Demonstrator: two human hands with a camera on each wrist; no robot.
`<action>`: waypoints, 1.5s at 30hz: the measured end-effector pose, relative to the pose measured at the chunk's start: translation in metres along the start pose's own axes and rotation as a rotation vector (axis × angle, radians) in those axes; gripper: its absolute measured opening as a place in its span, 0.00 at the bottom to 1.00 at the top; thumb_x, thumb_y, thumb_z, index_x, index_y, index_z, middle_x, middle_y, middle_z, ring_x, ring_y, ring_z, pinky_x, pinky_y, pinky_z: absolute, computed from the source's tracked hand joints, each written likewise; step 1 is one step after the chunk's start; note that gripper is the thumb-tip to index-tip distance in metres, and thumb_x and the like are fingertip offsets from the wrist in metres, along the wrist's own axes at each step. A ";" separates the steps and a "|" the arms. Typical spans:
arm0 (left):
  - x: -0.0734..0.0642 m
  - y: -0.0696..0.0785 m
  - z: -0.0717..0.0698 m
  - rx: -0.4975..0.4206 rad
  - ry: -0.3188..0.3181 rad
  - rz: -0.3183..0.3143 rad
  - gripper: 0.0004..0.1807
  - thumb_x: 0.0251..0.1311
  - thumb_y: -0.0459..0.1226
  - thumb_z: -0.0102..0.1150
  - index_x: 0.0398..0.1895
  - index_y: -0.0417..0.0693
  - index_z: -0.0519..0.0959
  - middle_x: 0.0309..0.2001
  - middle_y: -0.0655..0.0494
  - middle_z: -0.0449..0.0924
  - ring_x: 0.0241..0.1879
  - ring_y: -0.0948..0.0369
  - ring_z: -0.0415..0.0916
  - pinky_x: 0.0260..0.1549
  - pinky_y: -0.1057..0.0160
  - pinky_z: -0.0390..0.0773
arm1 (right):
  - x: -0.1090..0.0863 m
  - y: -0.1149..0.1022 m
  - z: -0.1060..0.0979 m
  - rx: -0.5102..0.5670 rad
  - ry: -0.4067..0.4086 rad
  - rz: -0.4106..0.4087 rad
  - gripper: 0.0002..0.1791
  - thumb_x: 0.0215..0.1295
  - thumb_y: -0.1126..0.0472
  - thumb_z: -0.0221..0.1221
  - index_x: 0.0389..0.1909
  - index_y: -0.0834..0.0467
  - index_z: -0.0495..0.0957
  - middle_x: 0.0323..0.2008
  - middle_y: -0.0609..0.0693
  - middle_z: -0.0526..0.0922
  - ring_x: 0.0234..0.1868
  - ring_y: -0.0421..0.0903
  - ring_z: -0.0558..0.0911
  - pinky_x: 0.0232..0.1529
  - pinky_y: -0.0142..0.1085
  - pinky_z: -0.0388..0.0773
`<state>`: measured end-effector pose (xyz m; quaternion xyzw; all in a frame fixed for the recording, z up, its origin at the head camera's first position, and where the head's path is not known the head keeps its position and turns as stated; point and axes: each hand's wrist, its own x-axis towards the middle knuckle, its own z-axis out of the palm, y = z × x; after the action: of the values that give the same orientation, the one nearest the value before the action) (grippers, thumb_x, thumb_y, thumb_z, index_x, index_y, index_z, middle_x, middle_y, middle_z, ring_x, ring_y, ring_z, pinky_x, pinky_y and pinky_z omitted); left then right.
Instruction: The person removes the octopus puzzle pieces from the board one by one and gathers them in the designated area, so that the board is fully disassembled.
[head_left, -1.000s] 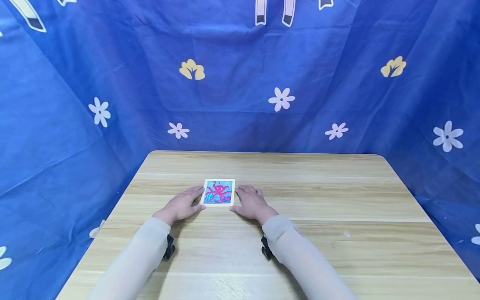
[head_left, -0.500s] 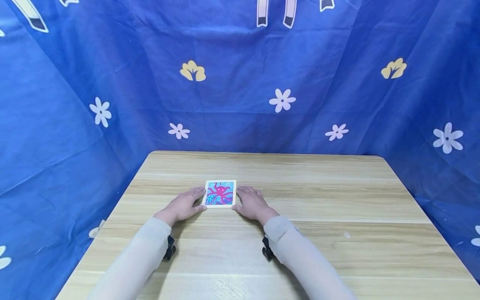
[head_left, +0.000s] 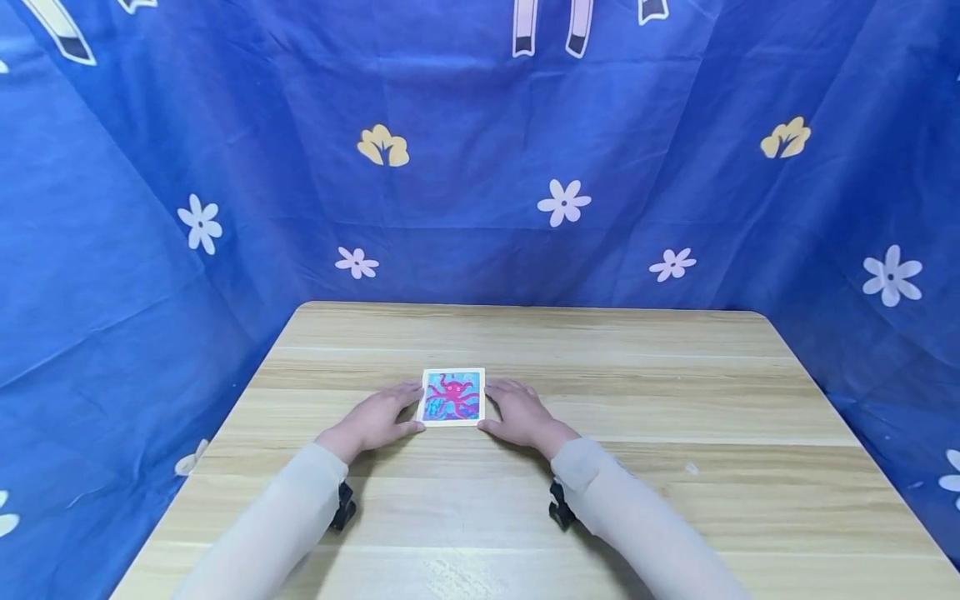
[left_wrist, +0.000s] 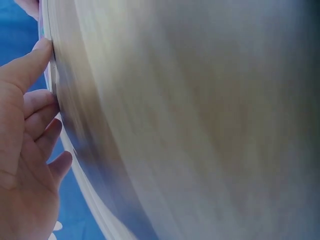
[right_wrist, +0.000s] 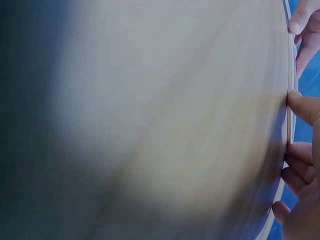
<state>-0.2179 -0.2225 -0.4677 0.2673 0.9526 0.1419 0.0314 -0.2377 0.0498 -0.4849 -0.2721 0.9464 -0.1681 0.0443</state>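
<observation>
A square picture board [head_left: 452,397] with a pink octopus on blue and a cream border lies flat on the wooden table. My left hand [head_left: 378,418] is at its left side, thumb by the near left corner and fingers along the left edge. On the opposite side, my right hand [head_left: 522,415] touches the right edge, its thumb at the near right corner. Seen in the left wrist view, the left thumb [left_wrist: 31,65] meets the board's thin edge, with the fingers low by the table. The right thumb [right_wrist: 302,106] does the same in the right wrist view.
The pale wood table [head_left: 637,375] has rounded far corners. Blue cloth [head_left: 480,125] with white flowers and yellow plant shapes hangs behind and at both sides. A small pale mark [head_left: 692,468] shows on the table at the right. Both sleeves are light, with black wrist mounts [head_left: 559,505] underneath.
The octopus board has slid a little to the right and toward me, both hands moving with it along its side edges.
</observation>
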 end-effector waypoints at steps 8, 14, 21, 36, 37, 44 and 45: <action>0.002 0.017 0.004 0.024 0.001 0.037 0.36 0.60 0.48 0.61 0.64 0.32 0.67 0.66 0.38 0.63 0.65 0.43 0.60 0.63 0.46 0.59 | -0.019 0.011 -0.001 0.044 0.036 -0.029 0.38 0.60 0.43 0.61 0.64 0.64 0.68 0.64 0.57 0.68 0.67 0.55 0.63 0.66 0.51 0.56; 0.003 0.031 0.007 0.004 -0.006 0.053 0.36 0.60 0.48 0.62 0.63 0.32 0.68 0.66 0.39 0.63 0.65 0.45 0.60 0.63 0.47 0.60 | -0.035 0.019 -0.002 0.072 0.069 -0.058 0.37 0.60 0.45 0.62 0.63 0.66 0.68 0.64 0.57 0.69 0.66 0.56 0.64 0.66 0.51 0.56; 0.003 0.048 0.014 0.006 0.007 0.087 0.36 0.59 0.49 0.62 0.62 0.32 0.69 0.65 0.40 0.65 0.65 0.46 0.61 0.63 0.49 0.61 | -0.054 0.029 -0.003 0.088 0.105 -0.083 0.37 0.58 0.46 0.64 0.61 0.67 0.70 0.62 0.58 0.71 0.65 0.56 0.66 0.65 0.52 0.58; 0.009 0.084 0.030 0.142 0.041 0.170 0.38 0.57 0.53 0.62 0.60 0.32 0.71 0.63 0.39 0.68 0.63 0.47 0.64 0.61 0.51 0.64 | -0.096 0.048 -0.006 0.086 0.178 -0.103 0.36 0.54 0.49 0.67 0.58 0.68 0.73 0.59 0.59 0.74 0.62 0.57 0.69 0.61 0.53 0.63; 0.009 0.086 0.031 0.145 0.040 0.172 0.38 0.57 0.53 0.62 0.60 0.32 0.71 0.63 0.40 0.68 0.63 0.47 0.64 0.61 0.51 0.64 | -0.098 0.049 -0.006 0.086 0.179 -0.102 0.36 0.54 0.49 0.67 0.58 0.68 0.73 0.59 0.59 0.74 0.62 0.57 0.69 0.61 0.53 0.63; 0.011 0.101 0.035 0.175 0.013 0.187 0.38 0.58 0.56 0.59 0.62 0.34 0.70 0.64 0.41 0.67 0.64 0.48 0.63 0.62 0.53 0.63 | -0.115 0.058 -0.007 0.073 0.189 -0.087 0.36 0.54 0.48 0.67 0.58 0.68 0.73 0.59 0.59 0.73 0.62 0.57 0.69 0.61 0.53 0.63; 0.011 0.102 0.035 0.178 0.010 0.191 0.38 0.58 0.56 0.59 0.62 0.34 0.70 0.64 0.41 0.67 0.64 0.48 0.63 0.62 0.53 0.63 | -0.118 0.059 -0.008 0.072 0.190 -0.085 0.36 0.54 0.48 0.67 0.58 0.68 0.73 0.59 0.58 0.73 0.62 0.57 0.69 0.61 0.53 0.63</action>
<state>-0.1713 -0.1243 -0.4720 0.3578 0.9318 0.0604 -0.0107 -0.1686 0.1614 -0.4986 -0.2929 0.9274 -0.2286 -0.0432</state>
